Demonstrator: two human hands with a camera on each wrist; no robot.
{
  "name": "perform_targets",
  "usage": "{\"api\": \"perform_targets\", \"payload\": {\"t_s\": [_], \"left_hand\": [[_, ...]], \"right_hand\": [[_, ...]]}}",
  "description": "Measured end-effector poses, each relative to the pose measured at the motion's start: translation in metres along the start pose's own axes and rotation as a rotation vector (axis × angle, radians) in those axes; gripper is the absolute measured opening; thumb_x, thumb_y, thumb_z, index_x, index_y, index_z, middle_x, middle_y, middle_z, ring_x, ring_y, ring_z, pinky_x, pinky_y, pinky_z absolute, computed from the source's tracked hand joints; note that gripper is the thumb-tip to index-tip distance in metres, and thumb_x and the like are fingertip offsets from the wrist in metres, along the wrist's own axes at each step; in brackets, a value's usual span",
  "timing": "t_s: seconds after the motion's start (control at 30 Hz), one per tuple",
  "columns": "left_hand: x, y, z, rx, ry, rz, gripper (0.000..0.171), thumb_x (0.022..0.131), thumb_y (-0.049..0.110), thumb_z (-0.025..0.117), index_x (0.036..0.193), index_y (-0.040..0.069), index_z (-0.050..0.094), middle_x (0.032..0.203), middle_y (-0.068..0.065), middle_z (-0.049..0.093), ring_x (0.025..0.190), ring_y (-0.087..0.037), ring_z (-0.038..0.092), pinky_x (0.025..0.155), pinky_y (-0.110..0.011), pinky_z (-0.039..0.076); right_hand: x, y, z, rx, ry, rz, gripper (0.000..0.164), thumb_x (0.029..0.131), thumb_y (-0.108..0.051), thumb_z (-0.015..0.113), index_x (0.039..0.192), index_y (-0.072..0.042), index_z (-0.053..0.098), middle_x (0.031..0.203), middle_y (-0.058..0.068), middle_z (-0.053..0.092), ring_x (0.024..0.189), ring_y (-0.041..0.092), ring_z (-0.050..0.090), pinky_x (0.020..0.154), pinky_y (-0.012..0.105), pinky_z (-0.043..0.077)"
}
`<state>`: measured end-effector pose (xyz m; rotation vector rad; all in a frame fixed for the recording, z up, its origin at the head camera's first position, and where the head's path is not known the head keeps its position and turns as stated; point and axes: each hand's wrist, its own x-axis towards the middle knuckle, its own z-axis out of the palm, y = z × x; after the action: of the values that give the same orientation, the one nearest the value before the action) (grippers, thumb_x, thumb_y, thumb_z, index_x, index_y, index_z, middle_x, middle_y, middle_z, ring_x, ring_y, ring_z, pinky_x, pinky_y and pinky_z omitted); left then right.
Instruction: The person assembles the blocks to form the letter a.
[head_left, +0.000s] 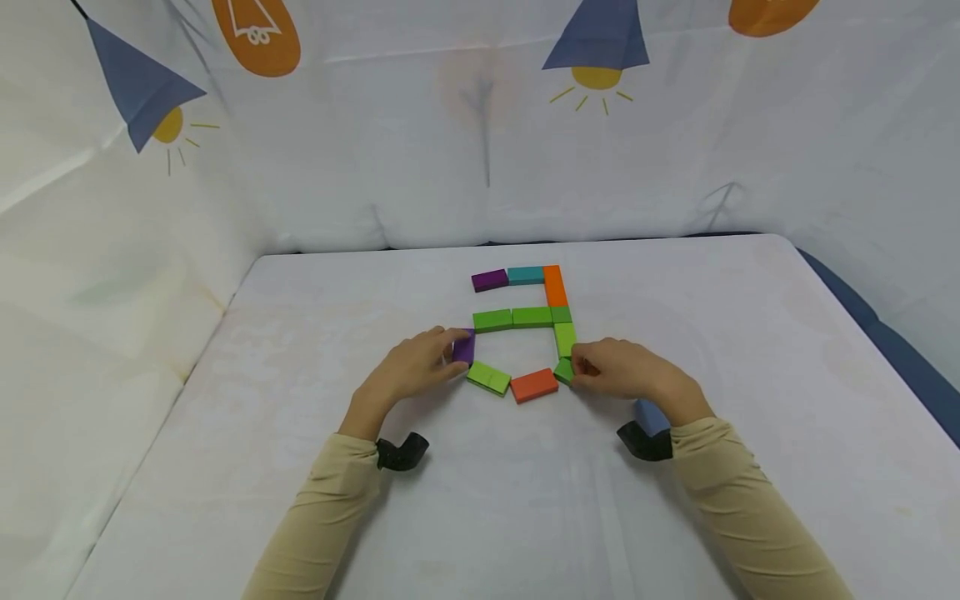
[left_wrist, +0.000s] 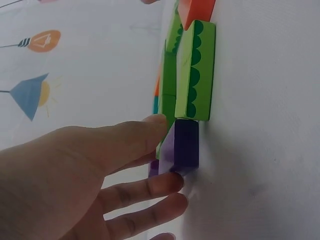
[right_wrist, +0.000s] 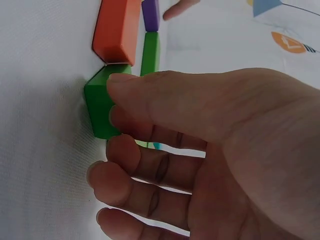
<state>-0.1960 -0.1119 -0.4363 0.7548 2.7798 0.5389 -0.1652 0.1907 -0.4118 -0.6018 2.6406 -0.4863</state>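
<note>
My left hand [head_left: 412,363] grips a purple block [head_left: 465,347] at the left side of a ring of coloured blocks, its thumb and fingers at the block's two ends. In the left wrist view that purple block [left_wrist: 185,145] touches a light green block with dark scallops [left_wrist: 200,75]. My right hand [head_left: 618,368] pinches a dark green block [head_left: 564,371] with thumb and index finger at the lower right corner. The right wrist view shows this green block [right_wrist: 102,105] against an orange-red block [right_wrist: 117,30]. The other right fingers curl loosely beside it.
Above the ring run two green blocks [head_left: 531,317], an orange block [head_left: 555,286], a teal block [head_left: 525,276] and a dark purple block [head_left: 490,281]. A blue block [head_left: 651,417] lies by my right wrist, partly hidden. White cloth [head_left: 480,150] hangs behind the white table [head_left: 525,517].
</note>
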Motion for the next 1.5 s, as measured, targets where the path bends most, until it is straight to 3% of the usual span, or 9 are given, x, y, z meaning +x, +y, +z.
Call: {"api": "perform_targets", "payload": {"t_s": [0.2, 0.33, 0.43, 0.57, 0.7, 0.97, 1.17, 1.5], "left_hand": [[0.002, -0.001, 0.000, -0.032, 0.012, -0.064, 0.060, 0.092, 0.035, 0.060, 0.144, 0.015, 0.037, 0.109, -0.006, 0.061, 0.091, -0.017, 0.058, 0.078, -0.037, 0.050], [0.003, -0.003, 0.000, -0.021, 0.051, -0.064, 0.059, 0.092, 0.034, 0.060, 0.144, 0.015, 0.038, 0.113, -0.007, 0.059, 0.095, -0.021, 0.058, 0.079, -0.040, 0.051], [0.004, -0.003, 0.000, -0.002, 0.120, -0.020, 0.052, 0.092, 0.033, 0.060, 0.139, 0.015, 0.046, 0.120, -0.009, 0.057, 0.105, -0.025, 0.057, 0.085, -0.045, 0.049], [0.007, 0.003, 0.001, 0.010, 0.213, 0.088, 0.041, 0.092, 0.029, 0.061, 0.131, 0.016, 0.056, 0.125, -0.008, 0.056, 0.114, -0.027, 0.053, 0.092, -0.049, 0.045], [0.010, 0.017, 0.005, -0.008, 0.246, 0.193, 0.032, 0.092, 0.025, 0.062, 0.122, 0.016, 0.062, 0.120, -0.005, 0.059, 0.111, -0.024, 0.054, 0.092, -0.047, 0.044], [0.013, 0.038, 0.017, 0.003, 0.223, 0.329, 0.027, 0.091, 0.023, 0.062, 0.117, 0.016, 0.064, 0.116, 0.000, 0.062, 0.111, -0.017, 0.057, 0.091, -0.043, 0.045], [0.022, 0.050, 0.028, 0.039, 0.177, 0.372, 0.027, 0.093, 0.026, 0.060, 0.119, 0.020, 0.063, 0.116, 0.002, 0.062, 0.111, -0.015, 0.056, 0.093, -0.042, 0.043], [0.032, 0.072, 0.032, 0.054, 0.124, 0.389, 0.027, 0.094, 0.028, 0.057, 0.120, 0.022, 0.062, 0.120, 0.002, 0.060, 0.117, -0.015, 0.053, 0.104, -0.048, 0.037]], "right_hand": [[-0.001, 0.002, -0.001, 0.018, -0.001, 0.005, 0.011, 0.089, -0.020, 0.064, 0.085, -0.014, 0.056, 0.066, -0.003, 0.045, 0.061, 0.011, 0.043, 0.055, 0.025, 0.031], [-0.003, 0.004, -0.004, 0.040, 0.009, 0.007, 0.012, 0.090, -0.021, 0.063, 0.085, -0.014, 0.055, 0.066, -0.003, 0.043, 0.061, 0.012, 0.042, 0.055, 0.025, 0.031], [-0.003, 0.006, -0.006, 0.048, 0.024, -0.014, 0.010, 0.090, -0.020, 0.062, 0.086, -0.014, 0.056, 0.069, -0.003, 0.048, 0.063, 0.012, 0.044, 0.056, 0.025, 0.034], [-0.006, 0.008, -0.009, 0.054, 0.053, -0.038, 0.005, 0.091, -0.020, 0.061, 0.092, -0.016, 0.059, 0.078, -0.004, 0.057, 0.072, 0.013, 0.049, 0.063, 0.026, 0.042], [-0.012, 0.011, -0.012, 0.042, 0.096, -0.060, 0.007, 0.091, -0.020, 0.060, 0.096, -0.016, 0.061, 0.086, -0.005, 0.060, 0.080, 0.013, 0.052, 0.071, 0.029, 0.046], [-0.027, 0.023, -0.008, 0.014, 0.138, -0.051, 0.010, 0.092, -0.023, 0.061, 0.099, -0.016, 0.062, 0.092, -0.005, 0.058, 0.087, 0.013, 0.054, 0.079, 0.033, 0.048], [-0.043, 0.032, -0.004, -0.001, 0.159, -0.015, 0.012, 0.092, -0.023, 0.060, 0.102, -0.016, 0.061, 0.093, -0.005, 0.057, 0.090, 0.013, 0.055, 0.080, 0.035, 0.048], [-0.062, 0.044, 0.004, 0.016, 0.180, 0.062, 0.019, 0.091, -0.024, 0.062, 0.106, -0.014, 0.058, 0.088, -0.003, 0.058, 0.079, 0.010, 0.052, 0.068, 0.028, 0.045]]}}
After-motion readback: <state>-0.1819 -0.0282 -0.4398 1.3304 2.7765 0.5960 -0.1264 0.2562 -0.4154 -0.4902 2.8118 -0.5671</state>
